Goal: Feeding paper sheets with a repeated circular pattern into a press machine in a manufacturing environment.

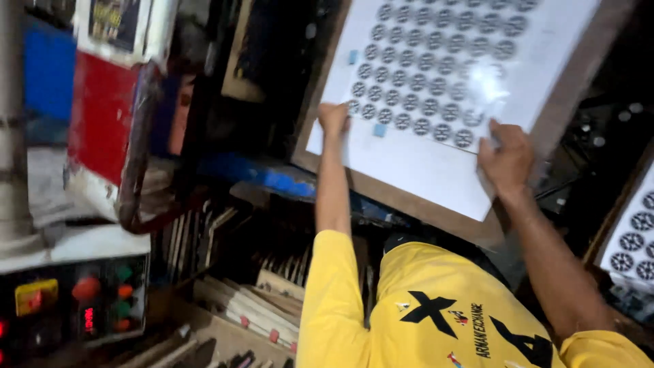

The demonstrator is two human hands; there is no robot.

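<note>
— Pressing down on the white sheet (436, 163), is that what both hands are doing?

— Yes. The left hand (333, 116) is curled into a loose fist against the sheet's near-left edge, knuckles on the paper. The right hand (505, 158) lies flatter at the near-right edge, fingers bent over the rim; I cannot tell whether they pinch it.

— And the sheet itself?

— It lies tilted on a brown wooden board (579, 75), stretching away from both hands. Rows of round grey patterned discs (436, 68) cover the part beyond the hands, and small blue tabs (379, 129) sit just beside the left hand.

— Anything further out?

— Past the right arm, another sheet with the same discs (633, 238). Left of the left arm, stacked wooden slats (238, 300), a red and white machine body (102, 116), and a control panel with coloured buttons (75, 307). A yellow shirt (436, 313) fills the near foreground.
</note>
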